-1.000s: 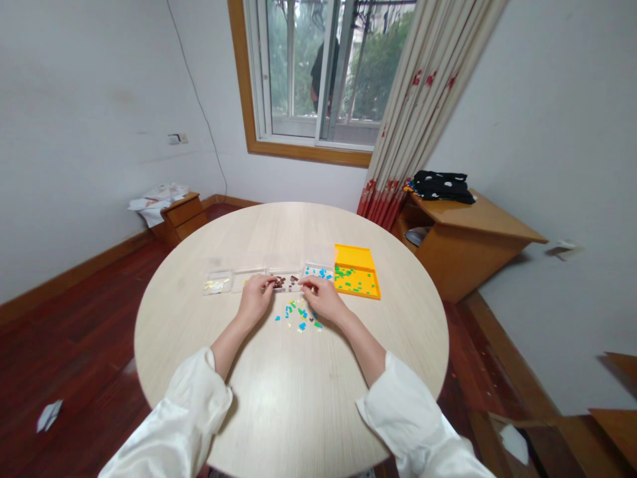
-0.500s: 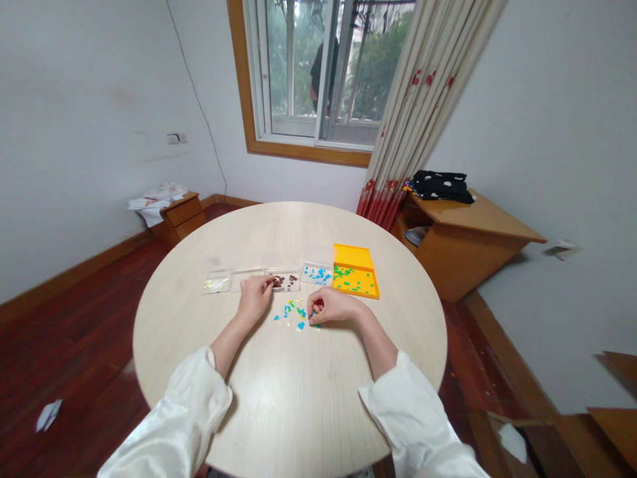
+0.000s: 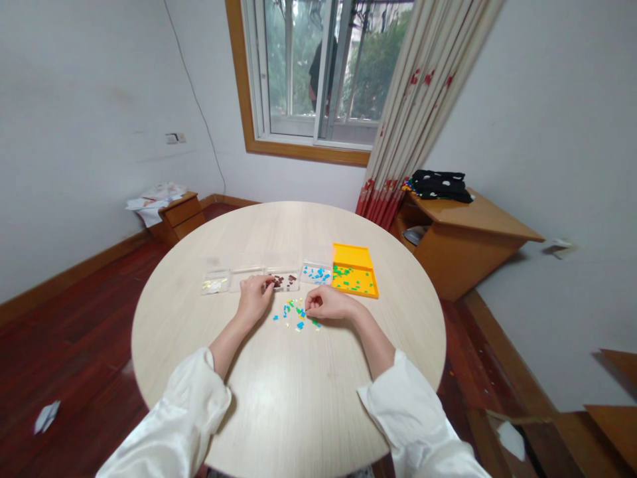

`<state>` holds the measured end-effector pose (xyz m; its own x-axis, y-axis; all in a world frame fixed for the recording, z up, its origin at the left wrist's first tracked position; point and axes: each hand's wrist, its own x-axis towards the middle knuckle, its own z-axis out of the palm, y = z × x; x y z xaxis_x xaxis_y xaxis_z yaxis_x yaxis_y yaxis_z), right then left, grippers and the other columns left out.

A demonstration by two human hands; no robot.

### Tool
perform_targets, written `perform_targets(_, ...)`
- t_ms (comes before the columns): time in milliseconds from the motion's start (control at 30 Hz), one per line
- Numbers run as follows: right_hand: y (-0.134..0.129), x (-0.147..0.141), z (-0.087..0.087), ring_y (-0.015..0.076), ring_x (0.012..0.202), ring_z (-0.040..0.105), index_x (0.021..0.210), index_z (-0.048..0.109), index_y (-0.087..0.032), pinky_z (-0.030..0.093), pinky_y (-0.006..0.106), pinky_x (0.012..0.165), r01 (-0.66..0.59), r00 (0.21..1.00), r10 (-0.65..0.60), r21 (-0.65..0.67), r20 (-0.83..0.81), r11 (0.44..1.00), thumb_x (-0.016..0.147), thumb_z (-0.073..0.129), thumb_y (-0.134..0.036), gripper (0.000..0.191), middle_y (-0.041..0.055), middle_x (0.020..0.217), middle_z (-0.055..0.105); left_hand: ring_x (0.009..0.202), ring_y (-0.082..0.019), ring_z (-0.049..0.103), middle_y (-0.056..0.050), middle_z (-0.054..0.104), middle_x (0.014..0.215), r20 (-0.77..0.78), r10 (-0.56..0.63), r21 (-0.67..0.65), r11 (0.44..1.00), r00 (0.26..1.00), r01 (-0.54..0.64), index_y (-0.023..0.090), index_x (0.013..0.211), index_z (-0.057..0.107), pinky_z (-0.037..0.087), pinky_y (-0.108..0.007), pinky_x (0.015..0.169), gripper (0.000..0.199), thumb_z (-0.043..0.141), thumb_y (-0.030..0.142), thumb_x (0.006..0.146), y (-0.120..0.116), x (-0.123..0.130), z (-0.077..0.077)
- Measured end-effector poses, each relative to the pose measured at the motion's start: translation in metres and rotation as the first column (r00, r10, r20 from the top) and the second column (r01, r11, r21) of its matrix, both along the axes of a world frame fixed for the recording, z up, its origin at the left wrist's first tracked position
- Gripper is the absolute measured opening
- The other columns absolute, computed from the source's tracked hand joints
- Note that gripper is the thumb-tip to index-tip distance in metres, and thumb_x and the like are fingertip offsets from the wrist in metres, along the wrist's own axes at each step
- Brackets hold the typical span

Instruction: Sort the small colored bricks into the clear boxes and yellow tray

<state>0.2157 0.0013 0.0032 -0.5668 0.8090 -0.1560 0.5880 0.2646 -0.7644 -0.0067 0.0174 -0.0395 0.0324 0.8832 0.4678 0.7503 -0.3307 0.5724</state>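
My left hand point(image 3: 254, 296) rests at the left end of a clear box of brown pieces point(image 3: 284, 281). Its fingers are closed together, and what they hold, if anything, is too small to make out. My right hand point(image 3: 327, 303) is in a pinch at the right side of a loose pile of small blue, green and yellow pieces point(image 3: 292, 309) on the table. Anything between those fingertips is hidden. Behind the right hand are a clear box of blue pieces point(image 3: 317, 273) and an open yellow box point(image 3: 374, 285) with green pieces inside.
A clear box of pale yellow pieces point(image 3: 215, 283) lies at the left of the row, beside another clear box point(image 3: 239, 282) partly behind my left hand. The round table point(image 3: 288, 398) carries everything. A wooden desk point(image 3: 478, 216) with dark cloth stands beyond its right edge.
My right hand has lifted slightly away from me and a little left, uncovering a green piece at the pile's right side. My left hand stays almost in place.
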Motion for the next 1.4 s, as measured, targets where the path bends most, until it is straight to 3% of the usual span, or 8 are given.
perform_targets(133, 0.004, -0.003, -0.006, 0.0091, 0.060, 0.051, 0.068, 0.063, -0.011, 0.042, 0.022, 0.062, 0.098, 0.980, -0.089, 0.042, -0.177, 0.994, 0.068, 0.055, -0.011, 0.008, 0.0007, 0.064, 0.060, 0.078, -0.020, 0.061, -0.006, 0.072, 0.088, 0.019, -0.030, 0.020, 0.999, 0.999, 0.029, 0.019, 0.087, 0.067, 0.042, -0.036, 0.077, 0.015, 0.054, 0.021, 0.080, 0.000, 0.000, -0.001)
perform_targets(333, 0.010, -0.008, -0.014, 0.0117, 0.067, 0.055, 0.072, 0.062, -0.013, 0.044, 0.025, 0.066, 0.232, 0.931, -0.191, 0.102, -0.310, 0.967, 0.076, 0.055, -0.021, 0.012, 0.0026, 0.070, 0.063, 0.077, -0.020, 0.061, -0.005, 0.072, 0.084, 0.012, -0.057, 0.016, 0.998, 0.998, 0.057, 0.019, 0.080, 0.067, 0.040, -0.037, 0.078, 0.011, 0.057, 0.022, 0.078, -0.005, 0.004, 0.007)
perform_targets(533, 0.017, -0.014, -0.024, 0.0119, 0.064, 0.055, 0.069, 0.061, -0.014, 0.045, 0.026, 0.065, 0.358, 0.836, -0.305, 0.030, -0.456, 0.933, 0.073, 0.060, -0.031, 0.017, 0.0009, 0.067, 0.061, 0.079, -0.020, 0.061, -0.005, 0.071, 0.082, 0.015, -0.161, 0.038, 0.986, 0.987, 0.160, 0.020, 0.077, 0.068, 0.040, -0.036, 0.079, 0.009, 0.060, 0.025, 0.077, -0.009, 0.009, 0.013)
perform_targets(800, 0.014, -0.031, -0.028, 0.0105, 0.058, 0.054, 0.063, 0.060, -0.014, 0.046, 0.028, 0.064, 0.320, 0.748, -0.339, -0.137, -0.571, 0.938, 0.060, 0.071, -0.047, 0.034, -0.0008, 0.058, 0.059, 0.085, -0.019, 0.060, -0.004, 0.071, 0.085, 0.029, -0.276, 0.068, 0.959, 0.961, 0.274, 0.021, 0.089, 0.069, 0.040, -0.036, 0.082, 0.014, 0.063, 0.026, 0.077, -0.014, 0.018, 0.010)
perform_targets(967, 0.011, -0.038, -0.028, 0.0096, 0.054, 0.052, 0.061, 0.059, -0.014, 0.046, 0.026, 0.060, 0.264, 0.710, -0.347, -0.226, -0.612, 0.938, 0.054, 0.073, -0.054, 0.043, -0.0023, 0.054, 0.057, 0.086, -0.020, 0.060, -0.006, 0.071, 0.086, 0.050, -0.310, 0.077, 0.949, 0.949, 0.306, 0.021, 0.084, 0.069, 0.042, -0.035, 0.081, 0.011, 0.061, 0.026, 0.079, -0.016, 0.020, 0.011)
perform_targets(1233, 0.012, -0.036, -0.032, 0.0089, 0.053, 0.050, 0.065, 0.061, -0.014, 0.042, 0.024, 0.057, 0.262, 0.747, -0.328, -0.198, -0.578, 0.945, 0.062, 0.068, -0.053, 0.040, -0.0011, 0.058, 0.058, 0.082, -0.019, 0.060, -0.005, 0.070, 0.083, 0.049, -0.339, 0.103, 0.937, 0.940, 0.333, 0.020, 0.082, 0.068, 0.044, -0.035, 0.080, 0.012, 0.057, 0.026, 0.081, -0.018, 0.021, 0.014)
perform_targets(1400, 0.011, -0.025, -0.026, 0.0085, 0.053, 0.048, 0.067, 0.062, -0.013, 0.037, 0.022, 0.054, 0.234, 0.843, -0.267, -0.130, -0.466, 0.964, 0.063, 0.068, -0.039, 0.026, -0.0016, 0.057, 0.056, 0.082, -0.019, 0.059, -0.006, 0.070, 0.083, 0.066, -0.222, 0.128, 0.969, 0.973, 0.212, 0.020, 0.081, 0.067, 0.044, -0.035, 0.079, 0.014, 0.055, 0.024, 0.082, -0.014, 0.017, 0.011)
